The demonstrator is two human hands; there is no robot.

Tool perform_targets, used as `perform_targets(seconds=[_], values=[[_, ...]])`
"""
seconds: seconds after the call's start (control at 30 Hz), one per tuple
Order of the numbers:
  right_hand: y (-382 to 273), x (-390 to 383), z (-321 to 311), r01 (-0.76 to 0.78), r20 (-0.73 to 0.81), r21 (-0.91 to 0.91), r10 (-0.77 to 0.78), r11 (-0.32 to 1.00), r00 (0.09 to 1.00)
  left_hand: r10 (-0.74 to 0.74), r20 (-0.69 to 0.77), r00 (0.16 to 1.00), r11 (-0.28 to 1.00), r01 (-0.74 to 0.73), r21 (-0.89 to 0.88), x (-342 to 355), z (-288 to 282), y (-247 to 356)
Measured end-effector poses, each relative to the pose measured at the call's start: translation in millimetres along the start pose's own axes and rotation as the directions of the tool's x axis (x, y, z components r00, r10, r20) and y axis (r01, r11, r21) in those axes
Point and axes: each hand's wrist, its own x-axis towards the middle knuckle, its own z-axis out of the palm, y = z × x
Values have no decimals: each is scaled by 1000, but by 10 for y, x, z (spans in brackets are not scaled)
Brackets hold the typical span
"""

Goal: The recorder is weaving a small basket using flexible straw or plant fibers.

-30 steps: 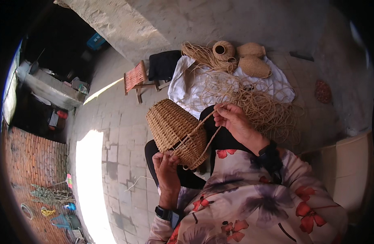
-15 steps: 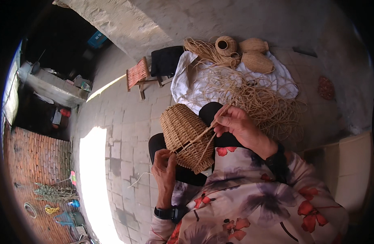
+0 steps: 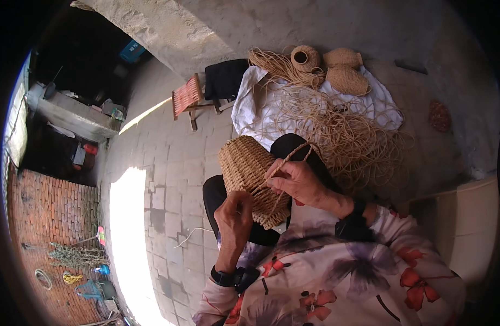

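Over at the far left a red brick wall (image 3: 49, 217) curves with the lens, rough and matte, beside pale grey paving slabs (image 3: 174, 157) cut by a bright strip of sunlight. Further in stands a small wooden stool with a red slatted seat (image 3: 188, 98).

Next comes the left hand (image 3: 234, 217), wrist in a dark watch band, its fingers curled together against the lower edge of a rounded, half-made basket of tan woven fibre (image 3: 249, 174). This basket lies on its side across the person's lap, over black trousers, its wall ribbed in tight horizontal rows, its rim facing the body.

Just right of it, the right hand (image 3: 296, 182) touches the basket's rim, thumb and fingers pinched on a loop of pale straw cord (image 3: 293, 155) that arcs up over the knee.

Behind, a white cloth (image 3: 380, 106) spread on the floor carries a loose, wiry tangle of straw-coloured strands (image 3: 347, 138). At the back of it sit three small finished woven pots (image 3: 337, 68), round and bulbous, one with a dark open mouth.
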Motion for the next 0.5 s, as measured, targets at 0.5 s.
perform_targets(seconds=[0.5], values=[[84, 111, 74, 281, 70, -482, -283, 830, 957, 278, 72, 958, 837, -278, 472, 114, 41, 187]])
